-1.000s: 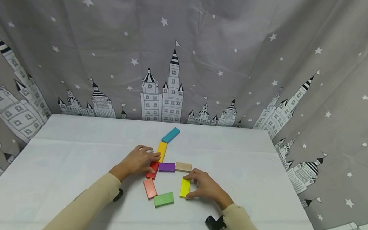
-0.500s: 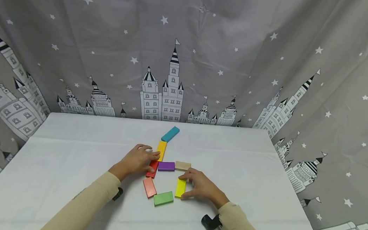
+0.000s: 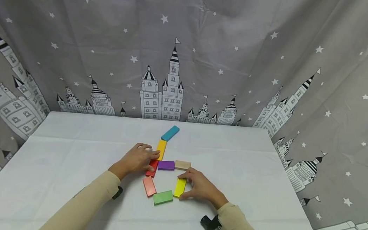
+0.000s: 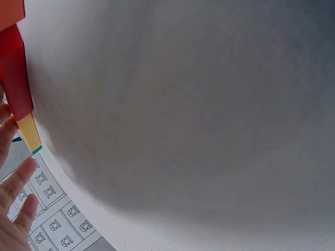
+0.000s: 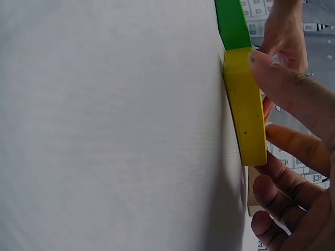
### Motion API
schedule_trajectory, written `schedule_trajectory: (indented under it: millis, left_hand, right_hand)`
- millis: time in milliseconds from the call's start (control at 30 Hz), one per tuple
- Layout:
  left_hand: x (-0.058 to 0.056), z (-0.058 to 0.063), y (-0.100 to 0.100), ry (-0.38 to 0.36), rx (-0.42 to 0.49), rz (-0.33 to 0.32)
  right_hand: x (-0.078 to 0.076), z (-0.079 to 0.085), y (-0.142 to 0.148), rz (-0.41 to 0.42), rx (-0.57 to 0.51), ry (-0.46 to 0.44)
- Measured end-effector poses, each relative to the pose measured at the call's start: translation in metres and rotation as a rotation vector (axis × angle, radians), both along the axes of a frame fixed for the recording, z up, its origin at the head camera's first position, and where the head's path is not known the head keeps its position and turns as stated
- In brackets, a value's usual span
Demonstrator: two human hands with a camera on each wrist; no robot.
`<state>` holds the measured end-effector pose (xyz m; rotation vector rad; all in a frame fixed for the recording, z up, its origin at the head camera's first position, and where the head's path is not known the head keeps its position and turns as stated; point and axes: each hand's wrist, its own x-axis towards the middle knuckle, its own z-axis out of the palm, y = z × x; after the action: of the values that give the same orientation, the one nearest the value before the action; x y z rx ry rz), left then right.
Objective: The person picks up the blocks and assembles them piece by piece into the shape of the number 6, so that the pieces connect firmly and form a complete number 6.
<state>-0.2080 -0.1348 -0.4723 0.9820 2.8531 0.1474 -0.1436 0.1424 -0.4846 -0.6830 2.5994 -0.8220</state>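
Observation:
In the head view, flat rectangular blocks lie end to end on a white table. My right hand [image 3: 200,186] pinches the bright yellow block [image 3: 180,188] lengthwise, thumb at its near end and a finger at its far end. The right wrist view shows the thumb on that end beside the green block [image 5: 234,23]. My left hand [image 3: 137,158] rests with loosely spread fingers at the red block [image 3: 152,171] and the amber block [image 3: 161,147]. Close to the yellow block are the green block's near-left corner and the tan block [image 3: 182,165] beyond.
A purple block [image 3: 166,165] lies between the red and tan ones. A salmon block [image 3: 149,186] is below the red one, and a blue block [image 3: 170,133] slants off the amber one's far end. A grey castle-print curtain [image 3: 187,59] hangs behind the table [image 3: 75,140].
My right hand has slid the yellow block left, close to the green block, and tilted it slightly. The left hand has stayed in place. The whole head view has shifted slightly.

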Motion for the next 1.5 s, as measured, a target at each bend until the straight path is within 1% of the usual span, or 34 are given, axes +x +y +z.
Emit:
schedule_trajectory:
  millis: [300, 433, 567, 667, 800, 967, 1100, 1200, 1367, 1500]
  left_hand:
    - [0.001, -0.002, -0.003, -0.002, 0.001, 0.006]
    - [0.002, -0.003, -0.005, 0.013, -0.001, 0.001]
    - [0.002, -0.003, -0.005, 0.019, 0.001, 0.002]
    - [0.001, -0.003, -0.005, 0.016, 0.008, 0.004]
    - [0.0, -0.003, -0.005, 0.013, 0.013, 0.006]
    - [0.0, -0.003, -0.006, 0.013, 0.011, 0.001]
    - [-0.001, -0.002, -0.006, 0.005, 0.009, -0.004]
    - [-0.001, -0.002, -0.005, 0.0, 0.008, -0.006]
    - [-0.001, -0.002, -0.004, 0.003, 0.014, -0.009]
    - [-0.001, -0.001, -0.003, 0.003, 0.024, -0.009]
  right_hand:
    - [0.003, 0.002, -0.004, 0.005, 0.006, 0.035]
    - [0.003, 0.003, -0.005, 0.015, 0.026, 0.052]
    - [0.0, 0.003, -0.002, 0.037, 0.024, 0.068]
    - [-0.008, 0.007, 0.002, 0.059, 0.004, 0.101]
    - [-0.024, 0.016, 0.004, 0.101, 0.008, 0.159]
    - [-0.048, 0.025, 0.0, 0.195, 0.102, 0.176]
    - [-0.065, 0.03, -0.004, 0.283, 0.197, 0.149]
    - [-0.074, 0.034, -0.007, 0.324, 0.245, 0.102]
    - [-0.085, 0.037, -0.012, 0.338, 0.277, -0.013]
    - [-0.089, 0.038, -0.014, 0.33, 0.283, -0.068]
